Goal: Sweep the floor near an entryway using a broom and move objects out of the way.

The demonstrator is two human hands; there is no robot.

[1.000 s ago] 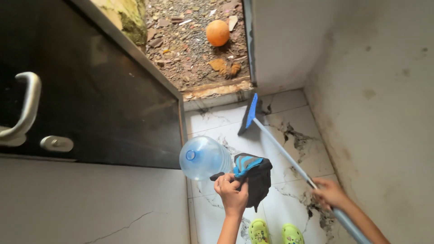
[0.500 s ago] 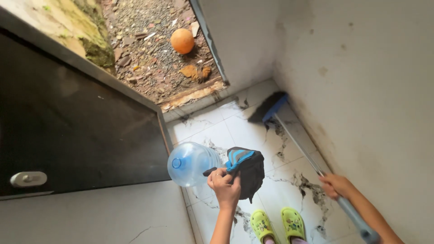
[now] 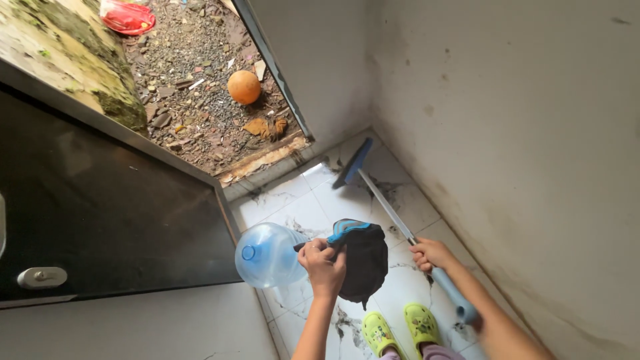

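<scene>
Two hands at work over a marbled tile floor (image 3: pixel 313 207), seen from above. Left hand (image 3: pixel 325 265) raised at the end of a forearm rising straight up from the bottom edge, wrist roughly level, back of the hand toward the camera. Fingers (image 3: pixel 312 248) curled tight, closed on a dark strap or handle together with the top of a black bag (image 3: pixel 363 263) with blue stripes; a ring on one finger. Bag hanging just right of and below those fingers, touching them at its upper edge. Clear blue jug (image 3: pixel 270 255) just left of the fingers, lying sideways in the air with its neck toward the camera, touching or nearly touching the knuckles; cannot tell whether gripped or merely hung from the same hold.

Right hand (image 3: pixel 432 255) lower and to the right, forearm slanting in from the bottom right corner, wrist bent slightly down. Fingers wrapped fully around the pale handle of a broom (image 3: pixel 387 207), thumb side toward the head. Handle running up and left from the fingers to a blue head (image 3: pixel 352 163) resting on the tiles near the doorstep, well beyond the fingertips; the handle's end sticking out behind the palm.

Below both hands, green clogs (image 3: pixel 400 328). Beyond the doorstep, an orange ball (image 3: pixel 244 87) on gravel.
</scene>
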